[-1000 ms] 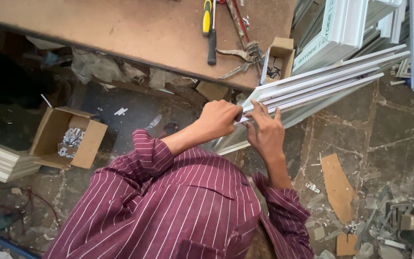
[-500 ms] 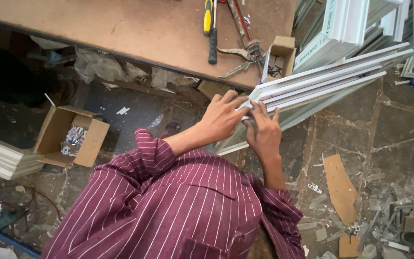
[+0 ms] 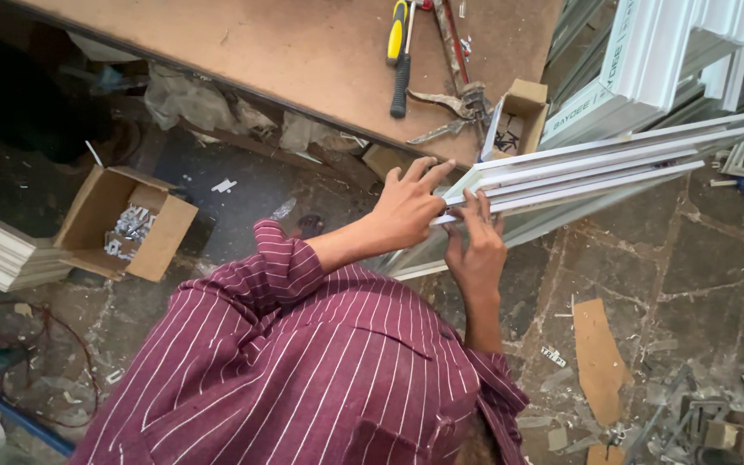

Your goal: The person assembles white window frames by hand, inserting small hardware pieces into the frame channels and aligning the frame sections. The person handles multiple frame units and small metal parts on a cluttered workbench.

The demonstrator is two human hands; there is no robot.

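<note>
Left hand (image 3: pixel 411 207): laid over the near end of the white frame profiles (image 3: pixel 596 168), fingers spread wide, index and middle stretched along the top strip, palm pressing on the corner; not closed around anything.
Right hand (image 3: pixel 475 250): under and beside the same end, fingers pointing up and curled lightly against the lower strips, thumb side toward the left hand; touching, grip loose, full closure cannot be told.
Forearms: both in striped maroon sleeves (image 3: pixel 303 344), left sleeve rolled above the wrist, elbows bent, arms converging on the profile end.
White frame profiles: several long strips bundled together, running from the hands up and to the right, slightly tilted, held clear of the floor.
Glass pane (image 3: pixel 441 250): just below the bundle, slanting down toward the left.
Workbench (image 3: pixel 286 52): brown board top, edge just behind the hands.
Yellow-handled screwdriver (image 3: pixel 398 30): on the bench, beside black-handled tool (image 3: pixel 400 82).
Pliers (image 3: pixel 454 99): rusty, lying open near the bench edge.
Small carton (image 3: pixel 518 112): on the bench corner, touching the profiles' far side.
Open cardboard box (image 3: pixel 127 224): on the floor to the left, metal parts inside.
Stone floor (image 3: pixel 699 258): cracked, littered with offcuts and cardboard scraps.
</note>
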